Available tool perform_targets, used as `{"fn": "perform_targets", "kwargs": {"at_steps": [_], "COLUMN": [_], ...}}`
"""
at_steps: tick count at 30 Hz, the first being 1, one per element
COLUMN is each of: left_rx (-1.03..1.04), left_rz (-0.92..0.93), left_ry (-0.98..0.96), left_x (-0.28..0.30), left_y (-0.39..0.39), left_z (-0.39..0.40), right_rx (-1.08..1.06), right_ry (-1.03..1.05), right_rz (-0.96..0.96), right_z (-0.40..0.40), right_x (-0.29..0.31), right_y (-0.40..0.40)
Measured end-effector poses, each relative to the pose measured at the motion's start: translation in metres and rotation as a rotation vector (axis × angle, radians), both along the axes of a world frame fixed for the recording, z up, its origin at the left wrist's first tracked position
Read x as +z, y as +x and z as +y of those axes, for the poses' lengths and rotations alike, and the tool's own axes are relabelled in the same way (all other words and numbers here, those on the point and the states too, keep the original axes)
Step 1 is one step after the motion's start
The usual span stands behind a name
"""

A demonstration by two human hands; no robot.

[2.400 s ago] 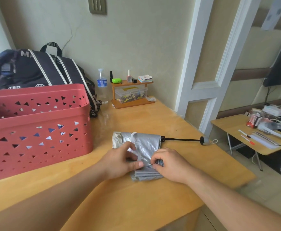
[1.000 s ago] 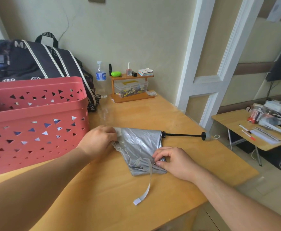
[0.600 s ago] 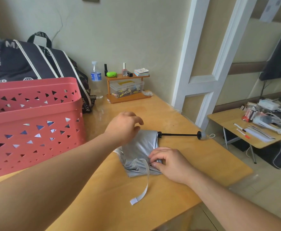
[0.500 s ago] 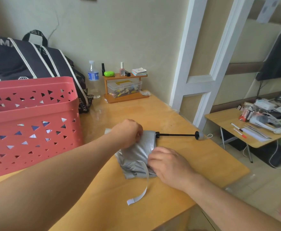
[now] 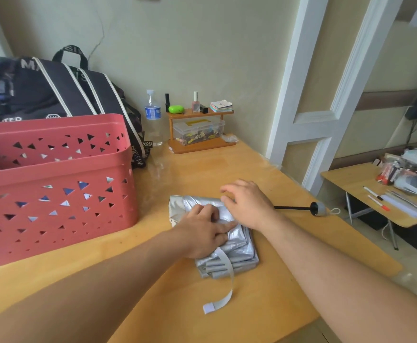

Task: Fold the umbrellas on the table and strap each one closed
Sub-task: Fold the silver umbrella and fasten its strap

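A silver folding umbrella (image 5: pixel 239 253) lies pleated flat on the wooden table (image 5: pixel 264 305). Its thin black shaft (image 5: pixel 291 207) sticks out to the right and ends in a grey knob with a cord loop (image 5: pixel 320 209). My left hand (image 5: pixel 202 231) presses palm-down on the middle of the fabric. My right hand (image 5: pixel 248 204) rests over the fabric's far right end, fingers spread. The white closing strap (image 5: pixel 224 290) hangs loose toward me, its tab lying on the table.
A red perforated basket (image 5: pixel 54 184) stands at the left. Behind it sits a dark duffel bag (image 5: pixel 54 90). A water bottle (image 5: pixel 153 115) and a small wooden shelf (image 5: pixel 200 129) with bits stand by the wall. A low side table (image 5: pixel 375 194) stands on the right.
My left hand came back from the far left end and now presses the fabric's middle. My right hand moved from the near edge up to the shaft end. The fabric now lies in neater pleats.
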State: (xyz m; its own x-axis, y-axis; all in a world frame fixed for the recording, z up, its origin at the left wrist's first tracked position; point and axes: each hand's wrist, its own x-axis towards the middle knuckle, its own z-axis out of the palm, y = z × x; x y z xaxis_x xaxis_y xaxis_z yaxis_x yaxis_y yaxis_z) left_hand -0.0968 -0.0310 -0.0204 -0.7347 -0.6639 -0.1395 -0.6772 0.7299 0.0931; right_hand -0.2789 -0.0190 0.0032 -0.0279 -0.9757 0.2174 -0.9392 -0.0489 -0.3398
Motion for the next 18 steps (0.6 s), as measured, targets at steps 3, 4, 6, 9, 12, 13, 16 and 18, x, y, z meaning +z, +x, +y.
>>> {"fn": "perform_targets", "kwargs": {"at_steps": [3, 4, 6, 9, 12, 13, 16, 18], "left_rx": [-0.028, -0.054, -0.104, -0.184, -0.2, -0.154, -0.066, 0.007], "left_rz": [0.014, 0.014, 0.023, 0.003, 0.062, 0.168, 0.387, 0.307], "left_ry": [0.068, 0.071, 0.09, 0.117, 0.176, 0.184, -0.056, -0.097], "left_x": [0.002, 0.003, 0.0, -0.002, 0.026, 0.04, 0.06, 0.06], "left_y": [0.009, 0.014, 0.028, 0.05, 0.053, 0.048, 0.023, 0.005], "left_z": [0.01, 0.013, 0.018, 0.021, 0.004, -0.006, -0.042, -0.06], "right_rx": [-0.016, -0.019, -0.007, 0.016, 0.012, 0.008, -0.004, -0.02], "right_ry": [0.257, 0.302, 0.327, 0.353, 0.356, 0.344, 0.326, 0.303], "right_rz": [0.093, 0.103, 0.119, 0.144, 0.179, 0.186, 0.14, 0.13], "right_z": [-0.018, -0.02, -0.022, -0.023, -0.021, -0.02, -0.017, -0.017], "right_x": [-0.012, -0.015, -0.02, -0.02, -0.02, -0.021, -0.019, -0.018], "right_y": [0.002, 0.0, -0.006, -0.007, -0.004, -0.002, 0.002, 0.003]}}
